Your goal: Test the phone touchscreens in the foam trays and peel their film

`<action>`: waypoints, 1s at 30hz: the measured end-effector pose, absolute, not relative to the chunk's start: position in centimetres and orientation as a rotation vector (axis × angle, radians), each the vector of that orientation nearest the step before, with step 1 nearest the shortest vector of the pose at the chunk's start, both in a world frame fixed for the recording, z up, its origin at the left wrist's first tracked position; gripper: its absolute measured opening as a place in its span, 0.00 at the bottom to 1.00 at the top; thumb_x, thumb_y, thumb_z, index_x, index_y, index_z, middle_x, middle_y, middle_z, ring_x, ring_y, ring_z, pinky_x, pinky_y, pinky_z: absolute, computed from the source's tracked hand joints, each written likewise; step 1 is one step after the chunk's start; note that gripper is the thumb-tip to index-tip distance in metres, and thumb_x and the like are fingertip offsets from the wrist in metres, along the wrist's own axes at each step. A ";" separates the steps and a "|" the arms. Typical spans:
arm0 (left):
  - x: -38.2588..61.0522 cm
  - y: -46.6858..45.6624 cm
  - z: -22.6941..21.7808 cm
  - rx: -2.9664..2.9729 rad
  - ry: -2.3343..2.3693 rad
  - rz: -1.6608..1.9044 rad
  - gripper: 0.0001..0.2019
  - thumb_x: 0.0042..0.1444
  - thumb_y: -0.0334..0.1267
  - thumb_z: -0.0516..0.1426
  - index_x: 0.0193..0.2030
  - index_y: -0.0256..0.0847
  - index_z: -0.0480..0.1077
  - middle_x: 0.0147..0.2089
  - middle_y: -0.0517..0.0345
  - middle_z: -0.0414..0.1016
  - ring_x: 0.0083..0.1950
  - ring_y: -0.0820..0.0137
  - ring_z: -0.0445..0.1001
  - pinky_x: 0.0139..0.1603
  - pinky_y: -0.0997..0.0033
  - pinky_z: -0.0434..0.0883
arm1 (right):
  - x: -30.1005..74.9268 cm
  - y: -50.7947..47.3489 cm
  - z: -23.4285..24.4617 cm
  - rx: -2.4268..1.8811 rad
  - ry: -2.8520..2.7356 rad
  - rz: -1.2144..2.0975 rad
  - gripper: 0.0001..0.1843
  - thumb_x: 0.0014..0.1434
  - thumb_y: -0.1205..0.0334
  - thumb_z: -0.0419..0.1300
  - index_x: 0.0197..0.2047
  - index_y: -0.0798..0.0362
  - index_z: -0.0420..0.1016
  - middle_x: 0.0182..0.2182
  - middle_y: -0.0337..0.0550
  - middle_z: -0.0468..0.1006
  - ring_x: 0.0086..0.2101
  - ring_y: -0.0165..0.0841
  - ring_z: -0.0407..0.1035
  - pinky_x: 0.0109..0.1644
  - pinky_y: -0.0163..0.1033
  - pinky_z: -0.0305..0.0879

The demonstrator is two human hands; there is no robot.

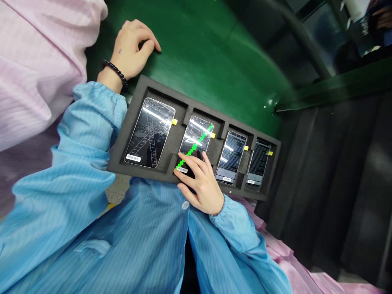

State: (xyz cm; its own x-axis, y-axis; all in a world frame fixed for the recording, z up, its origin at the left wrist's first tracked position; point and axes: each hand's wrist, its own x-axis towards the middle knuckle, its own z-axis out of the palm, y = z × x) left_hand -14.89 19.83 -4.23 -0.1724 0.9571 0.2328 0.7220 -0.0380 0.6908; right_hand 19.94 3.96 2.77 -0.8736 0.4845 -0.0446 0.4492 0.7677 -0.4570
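Green counter (214, 61) | black glass-fronted phone (198, 136), green stepped diagonal on screen, in second recess from left of dark-grey rectangular tray (174, 141) | right hand (200, 183): fingers spread over phone's lower end, grip slack, clasping nothing | left hand (131, 49): loosely curled, empty

The person's right hand (206, 185) spreads its fingers (192, 165) over the lower end of the second phone (196, 139) from the left, a jagged green line crossing its screen. Beside it in the dark tray (175, 141) I see three other phones (150, 132). The left hand (130, 47), a black bracelet (118, 72) at its wrist, rests on the green table (199, 49) beyond the tray.
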 end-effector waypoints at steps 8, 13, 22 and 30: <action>-15.0 20.5 -5.3 1.737 1.933 1.184 0.13 0.57 0.39 0.53 0.38 0.42 0.80 0.49 0.56 0.80 0.59 0.61 0.72 0.68 0.52 0.59 | 20.4 10.3 4.4 -1.019 -2.627 0.397 0.19 0.73 0.59 0.48 0.54 0.47 0.79 0.66 0.49 0.69 0.64 0.43 0.63 0.74 0.63 0.49; -14.7 20.1 -4.9 1.686 1.918 1.162 0.12 0.58 0.42 0.51 0.32 0.59 0.75 0.50 0.67 0.80 0.59 0.63 0.71 0.70 0.50 0.58 | 18.8 13.3 3.6 -1.113 -2.749 0.244 0.19 0.73 0.57 0.49 0.57 0.47 0.77 0.69 0.50 0.65 0.65 0.45 0.60 0.74 0.63 0.49; -14.6 20.1 -4.6 1.664 1.920 1.148 0.12 0.58 0.44 0.50 0.32 0.61 0.74 0.51 0.64 0.79 0.59 0.62 0.70 0.70 0.49 0.58 | 16.2 14.2 2.6 -1.111 -2.924 0.148 0.19 0.73 0.56 0.50 0.61 0.47 0.75 0.72 0.50 0.59 0.66 0.45 0.59 0.74 0.63 0.46; -14.9 20.4 -5.4 1.713 1.924 1.181 0.13 0.59 0.40 0.52 0.38 0.49 0.79 0.51 0.58 0.78 0.59 0.61 0.71 0.68 0.49 0.61 | 16.8 13.4 2.5 -1.100 -2.944 0.129 0.20 0.72 0.56 0.51 0.62 0.48 0.74 0.72 0.51 0.60 0.66 0.46 0.59 0.74 0.63 0.46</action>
State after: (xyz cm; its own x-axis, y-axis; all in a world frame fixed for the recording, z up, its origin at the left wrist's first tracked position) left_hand -14.89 20.37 -5.41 -0.2394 0.9278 0.2863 0.6753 -0.0527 0.7356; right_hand 16.77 13.43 2.53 -0.7553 0.6546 -0.0326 0.6550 0.7519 -0.0751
